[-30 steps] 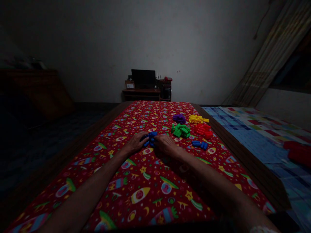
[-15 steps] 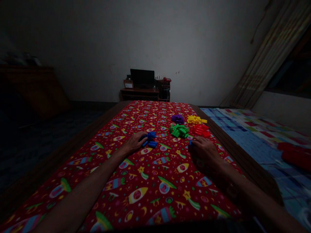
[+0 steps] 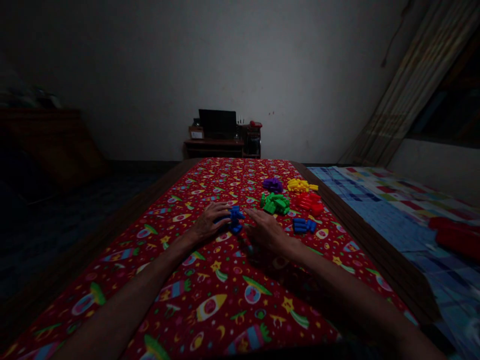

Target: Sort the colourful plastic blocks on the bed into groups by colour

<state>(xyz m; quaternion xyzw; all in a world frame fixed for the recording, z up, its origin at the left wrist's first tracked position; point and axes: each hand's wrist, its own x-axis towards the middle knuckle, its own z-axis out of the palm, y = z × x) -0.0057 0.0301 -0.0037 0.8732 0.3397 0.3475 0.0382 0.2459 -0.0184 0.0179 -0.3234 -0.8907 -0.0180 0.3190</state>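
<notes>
The blue blocks (image 3: 235, 220) lie on the rocket-print cloth (image 3: 225, 300), the left hand (image 3: 208, 225) touching them, its grip unclear, the right hand (image 3: 268, 231) spread flat beside: best brace both sides evenly.

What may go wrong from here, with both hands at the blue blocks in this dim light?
In the dimness, the blue blocks between the left hand and right hand might be confused with the purple pile. The red pile and the second blue pile lie near the table edge; a careless sweep could knock pieces off.
</notes>
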